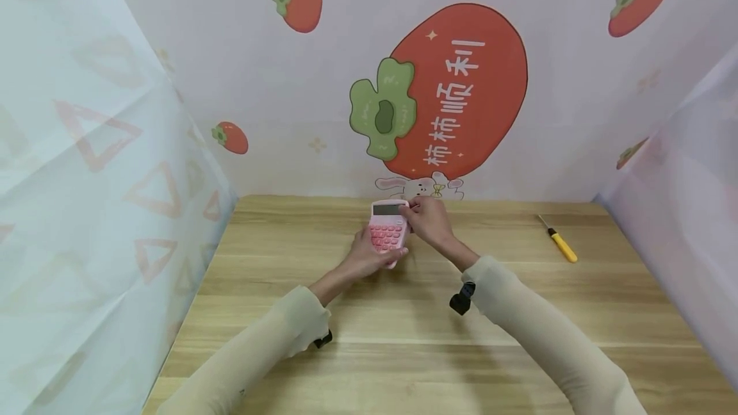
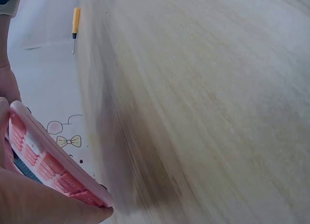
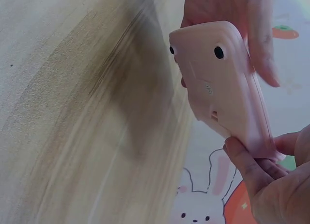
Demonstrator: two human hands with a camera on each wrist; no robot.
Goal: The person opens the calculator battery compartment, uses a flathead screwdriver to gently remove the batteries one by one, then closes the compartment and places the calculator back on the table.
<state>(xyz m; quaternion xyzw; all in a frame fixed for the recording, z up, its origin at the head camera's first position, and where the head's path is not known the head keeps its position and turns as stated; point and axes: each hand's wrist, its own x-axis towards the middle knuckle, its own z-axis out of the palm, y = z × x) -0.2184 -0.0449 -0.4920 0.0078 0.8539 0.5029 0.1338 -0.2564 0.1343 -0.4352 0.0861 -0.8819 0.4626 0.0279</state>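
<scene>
A pink calculator (image 1: 387, 235) is held up over the far part of the wooden table, its keys and grey display facing me in the head view. My left hand (image 1: 364, 255) grips its lower end, with the thumb lying across the front near the bottom keys. At the upper right corner, beside the display, my right hand (image 1: 429, 218) pinches the case between thumb and fingers. The right wrist view shows the calculator's back (image 3: 213, 83), with black round feet at one end and a small slot in the case. Both hands touch the calculator together.
On the right of the wooden table (image 1: 369, 364) lies a screwdriver (image 1: 562, 246) with a yellow handle, its shaft pointing to the back. A white printed backdrop (image 1: 334, 114) rises behind the table's far edge, and hanging sheets (image 1: 115, 210) close in the sides.
</scene>
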